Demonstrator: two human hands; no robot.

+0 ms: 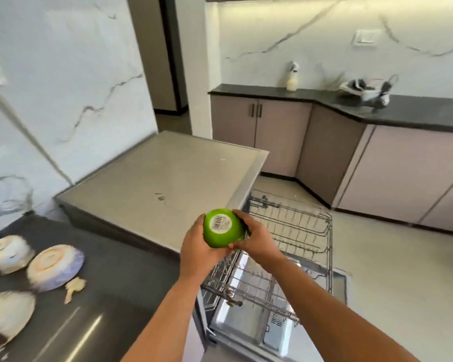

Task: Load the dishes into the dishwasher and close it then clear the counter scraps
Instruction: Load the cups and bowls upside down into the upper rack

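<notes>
A green bowl (221, 228) with a barcode sticker on its base is held upside down between both hands, above the corner of the dishwasher's top. My left hand (196, 250) grips its left side and my right hand (256, 237) grips its right side. Below them the dishwasher stands with its door (249, 333) dropped and its wire racks (290, 231) pulled out. On the dark counter (110, 296) at the left lie three overturned dishes: a white bowl (7, 254), a purple-rimmed bowl (55, 267) and a plate (5, 317). A pale food scrap (73, 288) lies beside them.
The grey dishwasher top (168, 178) stands against a marble wall. Pink cabinets (351, 163) under a dark worktop (403, 113) run along the far right, with a spray bottle (292, 77) and a dish rack (366, 92) on it. Pale floor (392, 283) spreads to the right.
</notes>
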